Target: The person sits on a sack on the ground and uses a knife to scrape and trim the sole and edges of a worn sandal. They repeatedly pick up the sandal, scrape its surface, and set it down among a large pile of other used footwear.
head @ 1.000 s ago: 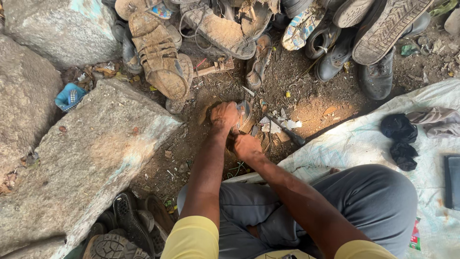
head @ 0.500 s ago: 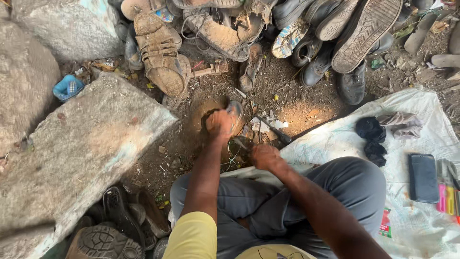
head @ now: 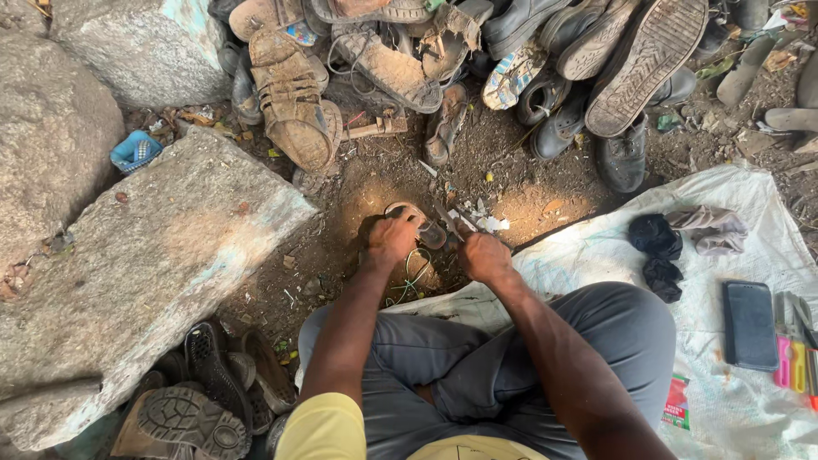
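My left hand (head: 392, 238) grips a small worn sandal (head: 417, 223) and presses it down on the dirt in front of my crossed legs. Just to its right, my right hand (head: 483, 255) is closed around a thin metal tool (head: 449, 223) whose tip points up-left at the sandal. The two hands are a short gap apart. A loop of light thread (head: 413, 271) lies on the ground under them.
A heap of old shoes and sandals (head: 477, 60) fills the far side. A big flat stone slab (head: 145, 273) lies at left with more shoes (head: 196, 400) by my knee. On the white sack (head: 596, 247) at right lie dark rags (head: 656, 247), a phone (head: 750, 324) and small tools (head: 792, 349).
The view has shifted so the sack and phone show more. My right hand has moved up from near my knee toward the sandal; my left hand stays on the sandal.
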